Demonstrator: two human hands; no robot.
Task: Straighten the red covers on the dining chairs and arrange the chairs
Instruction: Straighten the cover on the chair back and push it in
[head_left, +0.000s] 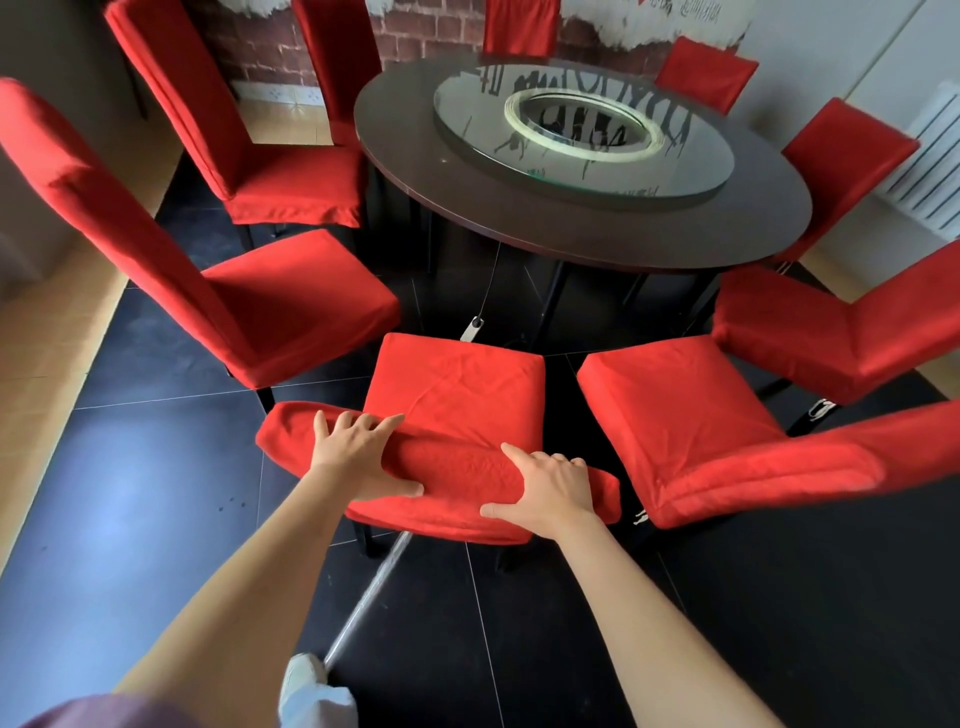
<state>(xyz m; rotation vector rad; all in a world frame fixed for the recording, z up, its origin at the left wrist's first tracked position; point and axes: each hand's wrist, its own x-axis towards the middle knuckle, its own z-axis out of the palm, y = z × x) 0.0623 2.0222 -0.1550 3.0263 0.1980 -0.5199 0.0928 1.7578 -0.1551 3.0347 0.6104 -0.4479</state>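
Observation:
Directly below me stands a dining chair in a red cover (457, 395), its seat facing the round dark table (582, 223). My left hand (358, 457) grips the top of its backrest on the left, fingers over the front and thumb behind. My right hand (545, 493) grips the same backrest top on the right in the same way. The cover's seat fabric shows light creases.
Several more red-covered chairs ring the table: one at the left (208, 280), one at the right (691, 431), others farther round. A glass turntable (582, 135) lies on the table. A white radiator (930, 171) stands at the right wall. Dark floor tiles lie underfoot, my shoe (304, 675) on them.

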